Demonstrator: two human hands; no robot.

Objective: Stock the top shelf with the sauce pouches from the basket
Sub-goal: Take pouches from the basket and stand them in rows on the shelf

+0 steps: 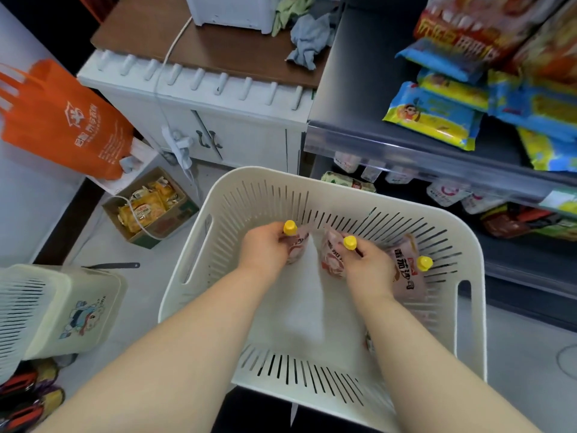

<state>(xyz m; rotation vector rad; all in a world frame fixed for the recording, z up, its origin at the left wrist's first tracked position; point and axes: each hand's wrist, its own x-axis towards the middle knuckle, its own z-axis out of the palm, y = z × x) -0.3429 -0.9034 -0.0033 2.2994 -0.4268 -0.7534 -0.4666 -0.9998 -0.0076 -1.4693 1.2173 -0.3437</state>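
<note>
Sauce pouches (332, 257) being picked out of the basket (193, 245).
Pick-up step: left hand (265, 245) and right hand (368, 264) each pinch one under its yellow cap; next, both need lifting to the top shelf (359, 89).

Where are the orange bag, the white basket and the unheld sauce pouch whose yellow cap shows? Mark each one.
orange bag (62, 120): head view, printed front panel.
white basket (268, 174): head view, far rim.
unheld sauce pouch (406, 270): head view, printed body.

The scene is lit brightly and evenly; only soft shadows are cast. Edges are bowed, and the snack packets (462, 39) are blurred.
</note>
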